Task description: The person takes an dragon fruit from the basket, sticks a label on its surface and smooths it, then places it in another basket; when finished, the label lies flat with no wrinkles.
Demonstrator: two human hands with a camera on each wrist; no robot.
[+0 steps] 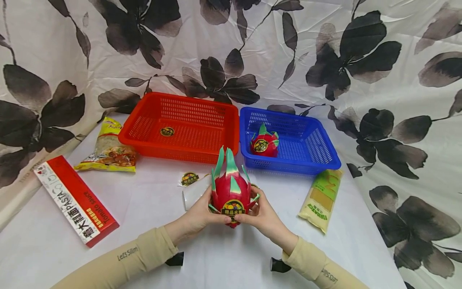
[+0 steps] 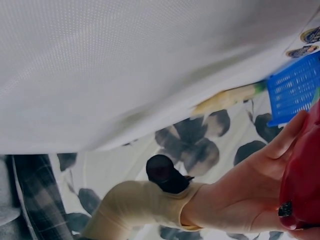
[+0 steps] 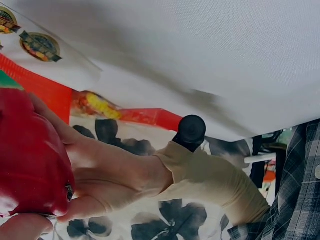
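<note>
A red dragon fruit with green-tipped scales stands upright between both hands. My left hand grips its left side and my right hand its right side. Both thumbs meet low on its front, at a black-and-gold round label. The left wrist view looks across at the right hand, cupped along the fruit. In the right wrist view the left hand curves around the fruit from the other side. Behind the fruit lies a white sheet with a similar label.
A red basket with a round label in it stands at the back. Beside it, a blue basket holds another dragon fruit. A snack-like bag and pasta box lie left, a noodle packet right.
</note>
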